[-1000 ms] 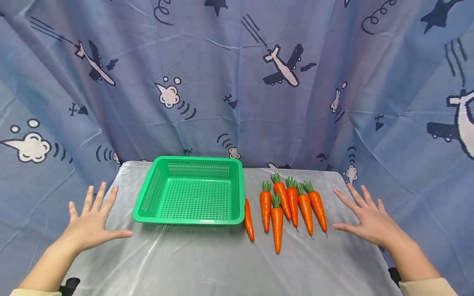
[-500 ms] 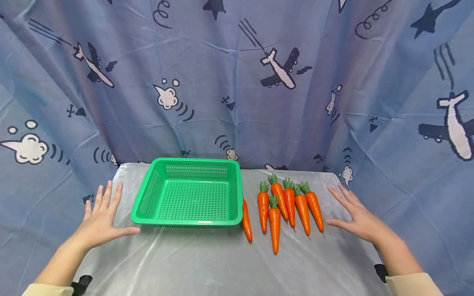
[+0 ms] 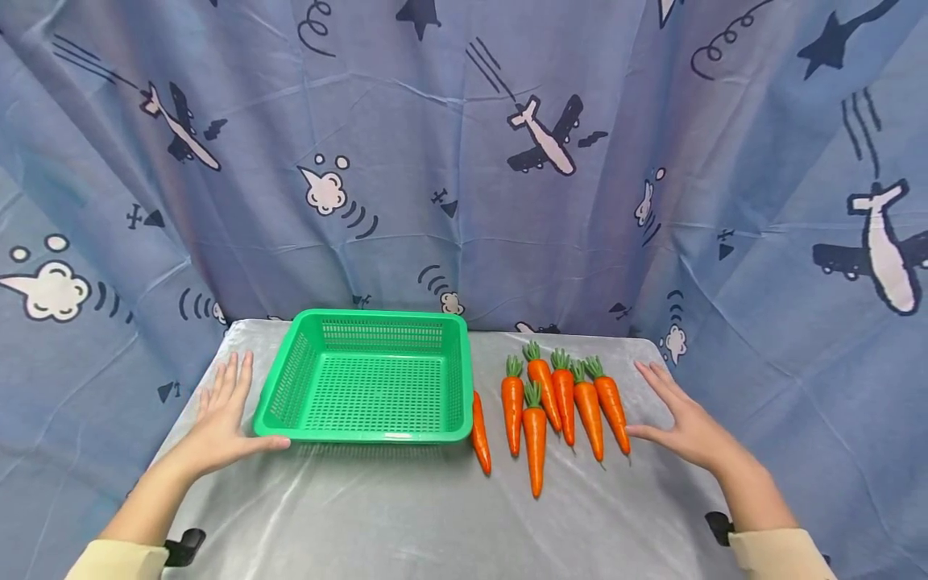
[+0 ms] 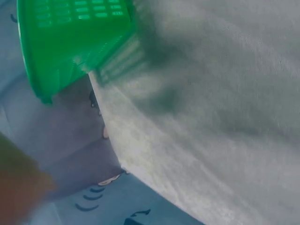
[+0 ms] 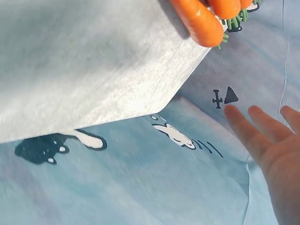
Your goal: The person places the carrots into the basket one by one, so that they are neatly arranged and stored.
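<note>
A green plastic basket (image 3: 377,395) with slotted walls sits on the left half of the table, nothing inside it. My left hand (image 3: 221,427) is beside its left wall, fingers straight and thumb stretched toward the near left corner; in the left wrist view the hand (image 4: 21,192) is a blur at the edge. My right hand (image 3: 685,427) holds nothing, fingers extended, to the right of several orange carrots with green tops. Its thumb tip is right by the rightmost carrot (image 3: 611,407). Another carrot (image 3: 480,439) lies against the basket's right side, its top hidden by the rim.
A grey cloth covers the table (image 3: 406,515), whose back corners show. Blue curtains (image 3: 406,201) printed with airplanes and clouds hang close behind and on both sides. The front carrot (image 3: 535,443) lies nearer the person than the rest of the group.
Both hands have moved inward, the left one rightward to the basket's side and the right one leftward toward the carrots. The basket and carrots stay put; the head view has shifted slightly.
</note>
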`<act>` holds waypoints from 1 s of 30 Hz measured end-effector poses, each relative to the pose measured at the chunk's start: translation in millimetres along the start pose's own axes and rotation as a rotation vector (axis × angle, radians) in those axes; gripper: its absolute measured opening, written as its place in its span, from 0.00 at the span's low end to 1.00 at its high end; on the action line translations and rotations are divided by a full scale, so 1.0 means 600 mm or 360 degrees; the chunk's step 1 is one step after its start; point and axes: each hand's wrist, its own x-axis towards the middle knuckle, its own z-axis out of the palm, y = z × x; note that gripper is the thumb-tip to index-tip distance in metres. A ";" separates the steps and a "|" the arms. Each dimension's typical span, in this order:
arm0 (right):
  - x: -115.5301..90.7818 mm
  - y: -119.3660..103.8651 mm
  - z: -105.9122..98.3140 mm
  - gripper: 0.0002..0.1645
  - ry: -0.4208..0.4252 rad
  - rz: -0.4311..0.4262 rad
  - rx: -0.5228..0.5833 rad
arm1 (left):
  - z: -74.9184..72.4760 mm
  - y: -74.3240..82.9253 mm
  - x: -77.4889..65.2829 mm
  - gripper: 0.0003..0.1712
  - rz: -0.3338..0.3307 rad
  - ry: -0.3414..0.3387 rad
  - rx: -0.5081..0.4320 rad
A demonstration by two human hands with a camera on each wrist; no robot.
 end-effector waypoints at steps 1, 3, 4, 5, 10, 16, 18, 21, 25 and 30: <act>0.001 0.000 0.002 0.63 0.0002 -0.0008 0.0009 | 0.002 -0.001 0.001 0.85 0.0000 -0.0001 -0.0052; 0.004 0.002 0.006 0.62 0.0010 -0.0022 0.0027 | 0.006 -0.001 0.003 0.85 -0.0011 -0.0017 -0.0181; 0.005 0.003 0.009 0.62 0.0014 -0.0030 0.0038 | 0.008 -0.001 0.003 0.85 -0.0021 -0.0031 -0.0248; 0.006 0.004 0.011 0.61 0.0018 -0.0033 0.0048 | 0.010 0.000 0.004 0.85 -0.0033 -0.0045 -0.0304; 0.012 0.013 0.026 0.60 0.0044 -0.0028 0.0143 | 0.016 0.001 0.008 0.85 -0.0095 -0.0101 -0.0470; 0.020 0.024 0.041 0.60 0.0058 0.0027 0.0252 | 0.023 -0.006 0.011 0.85 -0.0119 -0.0165 -0.0733; 0.023 0.029 0.045 0.59 0.0065 0.0032 0.0280 | 0.027 -0.008 0.012 0.86 -0.0119 -0.0176 -0.0783; 0.029 0.039 0.052 0.58 0.0069 0.0045 0.0340 | 0.028 -0.010 0.014 0.85 -0.0139 -0.0187 -0.0796; 0.035 0.050 0.060 0.59 0.0071 0.0072 0.0417 | 0.034 -0.014 0.017 0.84 -0.0187 -0.0199 -0.0773; 0.046 0.059 0.067 0.59 0.0043 0.0098 0.0522 | 0.041 -0.020 0.021 0.80 -0.0246 -0.0206 -0.0714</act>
